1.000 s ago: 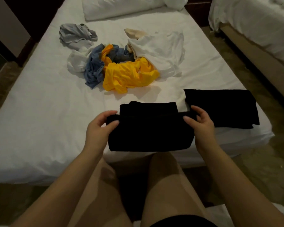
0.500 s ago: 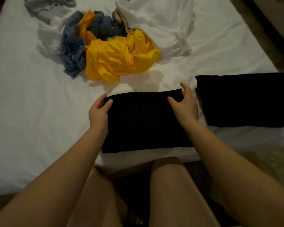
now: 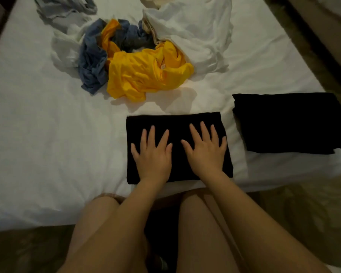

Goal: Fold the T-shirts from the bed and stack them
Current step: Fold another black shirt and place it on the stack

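Both hands press palms down with fingers spread, my left hand [image 3: 153,154] and right hand [image 3: 205,152] side by side on a folded black T-shirt [image 3: 175,121]. That shirt lies as a flat rectangle at the near edge of the bed [image 3: 37,134], just above my knees. To its right, apart from it, a second folded black T-shirt [image 3: 287,123] sits by the bed's near right corner. Farther in, toward the middle of the bed, unfolded shirts lie in a loose heap: a yellow T-shirt [image 3: 144,75], a blue T-shirt [image 3: 91,64] touching its left side, a white T-shirt [image 3: 195,28] behind it, and a grey T-shirt [image 3: 63,8] at the far left.
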`<state>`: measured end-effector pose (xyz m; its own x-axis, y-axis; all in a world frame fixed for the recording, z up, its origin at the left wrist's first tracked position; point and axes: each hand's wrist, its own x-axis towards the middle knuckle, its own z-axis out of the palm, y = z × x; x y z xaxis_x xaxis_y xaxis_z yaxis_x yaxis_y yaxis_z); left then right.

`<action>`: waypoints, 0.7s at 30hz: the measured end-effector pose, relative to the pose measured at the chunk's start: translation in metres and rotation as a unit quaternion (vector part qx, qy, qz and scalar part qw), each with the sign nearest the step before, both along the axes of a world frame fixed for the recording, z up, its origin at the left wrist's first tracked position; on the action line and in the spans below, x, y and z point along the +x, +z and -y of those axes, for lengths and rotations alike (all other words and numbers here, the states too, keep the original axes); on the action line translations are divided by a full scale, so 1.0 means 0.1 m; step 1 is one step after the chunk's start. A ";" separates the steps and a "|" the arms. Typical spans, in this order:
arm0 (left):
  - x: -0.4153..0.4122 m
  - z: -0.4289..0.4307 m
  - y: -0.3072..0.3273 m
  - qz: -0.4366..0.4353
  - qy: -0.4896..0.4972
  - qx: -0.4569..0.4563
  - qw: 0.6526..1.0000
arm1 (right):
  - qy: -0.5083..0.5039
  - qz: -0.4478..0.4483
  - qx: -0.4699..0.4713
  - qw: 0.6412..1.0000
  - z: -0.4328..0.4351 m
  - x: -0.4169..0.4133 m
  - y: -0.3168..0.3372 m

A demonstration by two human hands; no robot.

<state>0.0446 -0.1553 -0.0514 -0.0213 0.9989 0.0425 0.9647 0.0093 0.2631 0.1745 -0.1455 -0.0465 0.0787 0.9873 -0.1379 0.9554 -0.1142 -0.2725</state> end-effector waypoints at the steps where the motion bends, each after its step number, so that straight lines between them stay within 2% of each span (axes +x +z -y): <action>1: -0.03 -0.01 -0.04 -0.004 0.007 -0.032 0.999 | -0.019 0.003 -0.030 0.999 -0.03 0.03 -0.03; 3: -0.16 -0.05 -0.06 0.025 0.067 -0.052 0.996 | -0.080 -0.016 -0.054 0.995 -0.08 0.11 -0.01; 6: -0.35 -0.08 0.10 0.112 0.176 -0.083 0.974 | -0.141 -0.056 -0.056 0.987 -0.09 0.25 0.07; 10: -0.47 -0.02 0.25 0.337 0.182 -0.137 0.914 | -0.090 -0.187 -0.055 0.977 -0.11 0.48 0.16; 14: -0.40 0.07 0.45 0.411 0.142 -0.083 0.897 | -0.055 -0.277 0.005 0.959 -0.06 0.64 0.39; 17: -0.28 0.11 0.65 0.433 0.128 -0.014 0.892 | -0.065 -0.359 0.057 0.929 -0.01 0.79 0.62; 21: 0.20 -0.03 0.95 0.438 0.071 0.041 0.895 | -0.098 -0.379 0.113 0.913 -0.03 1.32 0.85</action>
<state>0.0645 -0.1519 0.0435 -0.2096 0.9776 0.0210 0.3787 0.0614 0.9235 0.3060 -0.1421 0.0387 0.2231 0.9746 -0.0214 0.4489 -0.1222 -0.8852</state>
